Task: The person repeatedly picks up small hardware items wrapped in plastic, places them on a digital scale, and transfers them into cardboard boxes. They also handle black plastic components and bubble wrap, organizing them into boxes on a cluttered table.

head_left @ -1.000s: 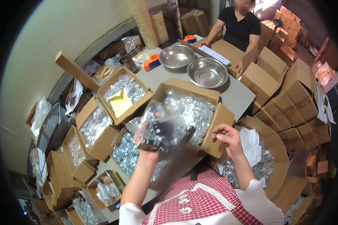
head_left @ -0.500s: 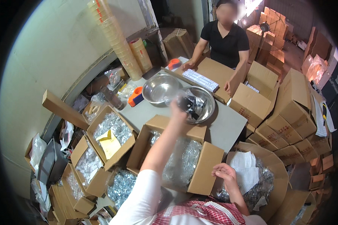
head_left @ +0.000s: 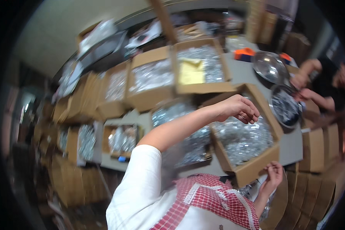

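My left hand [head_left: 239, 109] hangs over an open cardboard box [head_left: 257, 166] full of clear plastic packets [head_left: 243, 140]. Its fingers droop loosely, apart from one another, and nothing shows in them. At the near right corner of that box is my right hand [head_left: 274, 174], fingers loosely bent and no object visible in them; whether it touches the cardboard I cannot tell. Beyond the box stands a steel bowl [head_left: 273, 97] with dark and clear packets [head_left: 284, 105] in it. A co-worker's hand [head_left: 303, 94] is at its rim.
A second steel bowl [head_left: 270, 67] and an orange tape dispenser [head_left: 244, 54] stand farther back on the grey table [head_left: 291, 149]. Several open boxes of packets line the left, one with a yellow paper [head_left: 191, 71] on top. Stacked cartons [head_left: 314, 151] rise at the right.
The view has swung left. My left hand has drawn back from the bowl and let go of the dark packets, which now lie in it. The co-worker's hands have come to the bowl.
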`<state>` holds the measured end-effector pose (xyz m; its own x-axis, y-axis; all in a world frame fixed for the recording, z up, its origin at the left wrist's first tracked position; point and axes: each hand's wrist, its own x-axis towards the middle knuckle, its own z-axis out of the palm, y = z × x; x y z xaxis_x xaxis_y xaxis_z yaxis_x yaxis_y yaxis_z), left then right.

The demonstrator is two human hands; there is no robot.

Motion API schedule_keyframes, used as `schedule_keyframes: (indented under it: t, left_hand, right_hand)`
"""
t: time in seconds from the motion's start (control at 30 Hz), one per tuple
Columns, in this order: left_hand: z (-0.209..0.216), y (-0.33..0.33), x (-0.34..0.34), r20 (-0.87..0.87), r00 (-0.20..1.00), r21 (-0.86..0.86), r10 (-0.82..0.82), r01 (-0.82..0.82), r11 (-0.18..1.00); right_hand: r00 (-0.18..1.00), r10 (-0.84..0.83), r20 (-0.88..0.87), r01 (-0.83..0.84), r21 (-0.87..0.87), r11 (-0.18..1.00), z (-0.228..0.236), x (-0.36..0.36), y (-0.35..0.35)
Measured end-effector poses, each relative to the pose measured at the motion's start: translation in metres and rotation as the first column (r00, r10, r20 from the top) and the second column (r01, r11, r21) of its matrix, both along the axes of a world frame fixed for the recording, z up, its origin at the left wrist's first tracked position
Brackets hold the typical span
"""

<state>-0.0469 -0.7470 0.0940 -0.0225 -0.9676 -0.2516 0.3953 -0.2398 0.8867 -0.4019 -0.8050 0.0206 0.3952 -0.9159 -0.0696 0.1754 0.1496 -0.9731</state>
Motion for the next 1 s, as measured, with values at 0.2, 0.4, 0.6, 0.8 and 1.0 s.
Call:
schedule_keyframes:
  t: [0.2,0.4,0.6,0.8,1.0]
  left_hand:
    - [0.041,0.224,0.039,0.236,0.829,0.099,0.508,-0.54,0.836]
    - [0.05,0.442,0.07,0.385,0.518,0.033,0.764,-0.835,0.55]
    - [-0.008,0.581,0.108,0.592,0.457,0.01,0.664,-0.828,0.561]
    - [-0.043,0.653,0.113,0.431,0.581,-0.037,0.691,-0.753,0.656]
    - [-0.039,0.693,0.104,0.294,0.588,0.062,0.754,-0.799,0.598]
  right_hand:
    - [0.924,0.379,-0.06,-0.382,-0.238,0.893,0.037,0.095,0.027]
    - [0.839,0.54,-0.065,-0.54,-0.23,0.81,0.052,0.158,0.131]
    - [0.857,0.512,-0.061,-0.514,-0.187,0.837,0.034,0.207,0.282]
    - [0.748,0.641,-0.173,-0.66,-0.09,0.746,0.041,0.267,0.402]
    - [0.449,0.536,-0.715,-0.883,-0.263,0.388,0.054,0.312,0.451]
